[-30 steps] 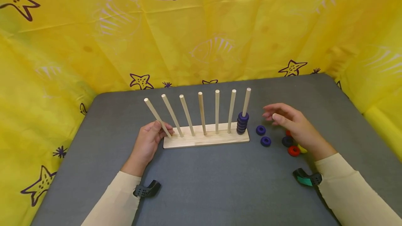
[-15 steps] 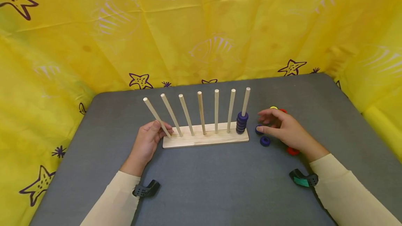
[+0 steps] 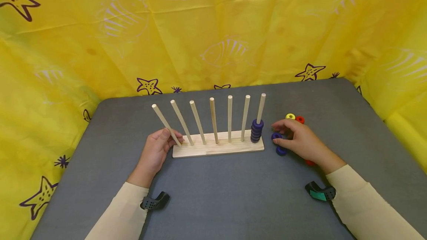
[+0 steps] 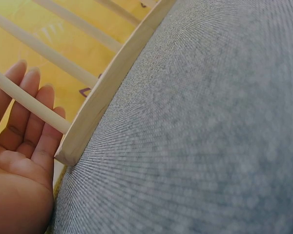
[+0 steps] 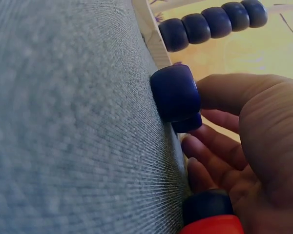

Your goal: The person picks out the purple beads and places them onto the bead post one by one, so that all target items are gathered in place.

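In the head view my left hand (image 3: 159,149) holds the leftmost peg (image 3: 161,115) of a wooden peg rack (image 3: 213,150), thumb in front and fingers behind. The left wrist view shows those fingers loosely bent behind the peg (image 4: 27,100). Several dark blue rings (image 3: 256,130) are stacked on the rightmost peg; the other pegs are bare. Right of the rack, my right hand (image 3: 301,142) is lowered around a blue ring (image 3: 276,136), thumb and fingers curved on either side with a gap on the finger side. A second blue ring (image 5: 176,92) lies nearer me, by the thumb.
A yellow ring (image 3: 290,116) and a red ring (image 3: 300,120) lie beyond the right hand. Another red ring (image 3: 310,162) shows partly below it, with a black ring (image 5: 207,204) beside it in the right wrist view. A yellow cloth (image 3: 186,40) hangs behind the grey table (image 3: 213,199).
My right hand has moved left and down from over the black, red and yellow rings to around the blue ring, uncovering the far yellow and red rings. The left hand stays at the peg.
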The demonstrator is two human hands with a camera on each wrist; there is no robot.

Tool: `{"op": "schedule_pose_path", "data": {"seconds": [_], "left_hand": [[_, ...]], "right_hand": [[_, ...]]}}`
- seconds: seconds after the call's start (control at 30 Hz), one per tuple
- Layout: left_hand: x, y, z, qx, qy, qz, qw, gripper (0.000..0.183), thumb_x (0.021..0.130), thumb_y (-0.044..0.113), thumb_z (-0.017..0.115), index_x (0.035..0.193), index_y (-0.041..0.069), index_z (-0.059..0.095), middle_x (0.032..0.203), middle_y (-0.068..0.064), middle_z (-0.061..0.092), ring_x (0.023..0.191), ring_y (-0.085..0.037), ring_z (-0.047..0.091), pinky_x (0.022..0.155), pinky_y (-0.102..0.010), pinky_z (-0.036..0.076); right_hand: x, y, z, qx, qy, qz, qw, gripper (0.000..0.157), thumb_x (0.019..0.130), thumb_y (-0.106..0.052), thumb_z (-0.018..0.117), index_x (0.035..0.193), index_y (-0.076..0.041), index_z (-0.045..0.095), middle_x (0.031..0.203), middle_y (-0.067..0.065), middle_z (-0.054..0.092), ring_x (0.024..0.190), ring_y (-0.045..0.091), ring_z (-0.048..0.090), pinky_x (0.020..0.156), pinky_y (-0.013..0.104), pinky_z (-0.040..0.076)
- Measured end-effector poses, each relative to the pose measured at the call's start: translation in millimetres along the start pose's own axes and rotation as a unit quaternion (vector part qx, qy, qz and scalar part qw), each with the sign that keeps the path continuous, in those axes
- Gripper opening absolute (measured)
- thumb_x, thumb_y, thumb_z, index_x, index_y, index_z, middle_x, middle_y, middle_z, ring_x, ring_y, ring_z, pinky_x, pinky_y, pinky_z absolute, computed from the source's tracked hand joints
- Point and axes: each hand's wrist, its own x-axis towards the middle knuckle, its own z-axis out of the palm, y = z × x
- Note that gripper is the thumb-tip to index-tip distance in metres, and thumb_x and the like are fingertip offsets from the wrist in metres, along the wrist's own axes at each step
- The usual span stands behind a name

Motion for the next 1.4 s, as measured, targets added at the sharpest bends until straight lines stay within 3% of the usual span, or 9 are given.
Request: {"op": "schedule_pose_path", "data": {"seconds": [0.37,0.73,1.03,1.4], "left_hand": [[-0.2,0.9,0.7,-0.003,-0.002,0.001,1.0,0.063,0.117,0.034,0.049,0.108,-0.028,0.061,0.1,-0.007,0.077,0.098,-0.019,0.075,0.093,-0.03,0.058],[-1.6,1.1,0.7,-0.007,0.007,-0.004,0.9999,0.063,0.118,0.032,0.048,0.108,-0.029,0.059,0.099,-0.007,0.076,0.097,-0.018,0.075,0.093,-0.03,0.058],[-0.6,2.2,2.2,-0.005,0.003,-0.004,1.0,0.062,0.118,0.032,0.048,0.108,-0.029,0.06,0.099,-0.006,0.077,0.097,-0.017,0.075,0.093,-0.03,0.058],[-0.9,3.1,2.3,0.002,0.003,-0.007,1.0,0.063,0.119,0.031,0.046,0.109,-0.029,0.059,0.099,-0.006,0.076,0.098,-0.017,0.075,0.093,-0.03,0.058]], "right_hand": [[-1.0,-2.1,-0.8,-0.021,0.004,0.004,1.0,0.034,0.096,-0.009,0.086,0.128,-0.002,0.073,0.12,0.01,0.073,0.105,0.028,0.066,0.09,0.048,0.055],[-2.3,-2.9,-0.1,0.009,0.039,-0.013,0.999,0.032,0.097,-0.007,0.086,0.126,-0.003,0.073,0.113,0.008,0.072,0.094,0.024,0.065,0.079,0.028,0.054],[-4.2,-4.4,-1.3,0.02,0.082,-0.036,0.996,0.032,0.094,0.002,0.085,0.123,0.0,0.073,0.111,0.008,0.069,0.092,0.025,0.066,0.077,0.021,0.052],[-3.3,-9.7,-1.7,0.044,0.095,-0.05,0.993,0.036,0.09,0.01,0.084,0.124,0.004,0.073,0.116,0.013,0.067,0.091,0.022,0.064,0.08,0.014,0.053]]}}
